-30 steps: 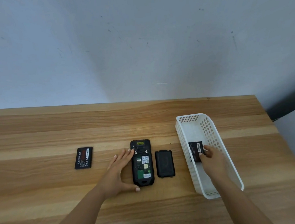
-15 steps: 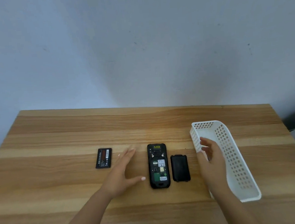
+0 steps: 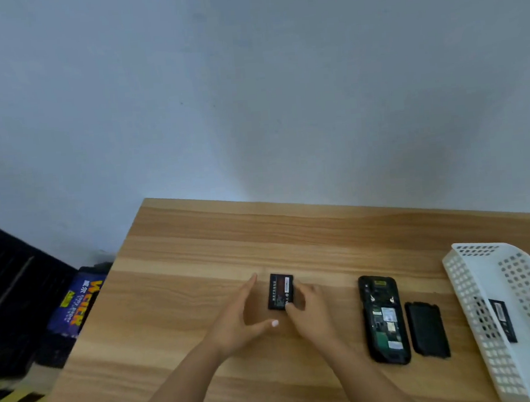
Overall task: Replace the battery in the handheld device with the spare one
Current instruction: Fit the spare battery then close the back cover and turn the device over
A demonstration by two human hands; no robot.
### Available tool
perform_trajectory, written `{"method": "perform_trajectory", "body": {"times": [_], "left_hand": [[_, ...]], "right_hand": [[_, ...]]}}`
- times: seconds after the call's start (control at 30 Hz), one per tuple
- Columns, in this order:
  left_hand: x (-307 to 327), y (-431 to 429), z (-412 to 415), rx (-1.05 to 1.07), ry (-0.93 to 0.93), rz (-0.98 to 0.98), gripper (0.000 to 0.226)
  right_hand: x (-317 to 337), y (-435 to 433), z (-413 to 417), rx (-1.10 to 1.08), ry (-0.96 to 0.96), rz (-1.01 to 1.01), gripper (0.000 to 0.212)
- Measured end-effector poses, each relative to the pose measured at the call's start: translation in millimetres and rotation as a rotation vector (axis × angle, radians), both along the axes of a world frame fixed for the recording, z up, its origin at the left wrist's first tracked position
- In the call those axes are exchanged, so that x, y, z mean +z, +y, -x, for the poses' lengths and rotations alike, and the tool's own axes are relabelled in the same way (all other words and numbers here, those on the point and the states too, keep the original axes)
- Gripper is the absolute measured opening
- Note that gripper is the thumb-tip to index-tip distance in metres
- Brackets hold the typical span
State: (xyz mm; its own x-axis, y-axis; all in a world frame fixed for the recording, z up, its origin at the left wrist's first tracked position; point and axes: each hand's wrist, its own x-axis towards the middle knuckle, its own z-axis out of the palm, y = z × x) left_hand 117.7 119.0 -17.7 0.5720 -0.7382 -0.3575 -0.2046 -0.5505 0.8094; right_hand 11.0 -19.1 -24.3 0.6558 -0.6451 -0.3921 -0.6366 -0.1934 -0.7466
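From the head camera, the right hand [image 3: 311, 316] pinches the near right corner of the spare battery [image 3: 280, 291], which lies flat on the wooden table [image 3: 182, 290]. The left hand [image 3: 238, 317] is spread open beside the battery's left edge, apparently not touching it. The handheld device [image 3: 383, 318] lies open-backed to the right, its cover [image 3: 427, 329] alongside. Another battery [image 3: 503, 318] sits in the white basket [image 3: 473, 282].

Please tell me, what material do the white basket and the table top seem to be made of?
The white basket looks like moulded plastic with a smooth, slightly glossy finish: its walls carry regular rows of small holes. The table top looks like wood or a wood-grain laminate, matte, with long light and brown streaks; the picture cannot settle which.
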Motion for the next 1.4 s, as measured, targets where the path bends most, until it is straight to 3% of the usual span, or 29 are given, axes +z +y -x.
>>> {"method": "perform_trajectory", "body": {"times": [0.2,0.33,0.43,0.53,0.77,1.1,1.4], "left_hand": [[-24.0,-14.7,-7.3,-0.165,0.046,-0.103,0.113],[-32.2,-10.1,-4.0,-0.124,0.077,-0.026,0.114],[-28.5,-9.2,-1.9,-0.138,0.072,0.097,0.099],[-17.0,-9.5,3.5,-0.124,0.106,0.208,0.091],[15.7,-36.9,28.0,0.108,0.204,0.388,0.051],[24.9,-95.8,109.8,0.089,0.205,0.400,0.027],[-2.5,-114.6,172.6,0.003,0.332,0.192,0.055]], "right_hand": [[-17.0,8.6,-17.9,-0.155,0.020,-0.046,0.052],[-15.1,12.7,-22.7,-0.281,-0.151,-0.196,0.040],[-11.1,11.8,-20.5,-0.334,-0.278,-0.302,0.032],[-7.3,6.5,-10.9,-0.325,-0.367,-0.292,0.040],[14.2,-24.2,37.4,-0.290,-0.509,-0.328,0.026],[31.5,-74.6,135.5,-0.302,-0.468,-0.307,0.029],[8.9,-95.2,197.1,-0.325,-0.238,-0.322,0.038]]}}
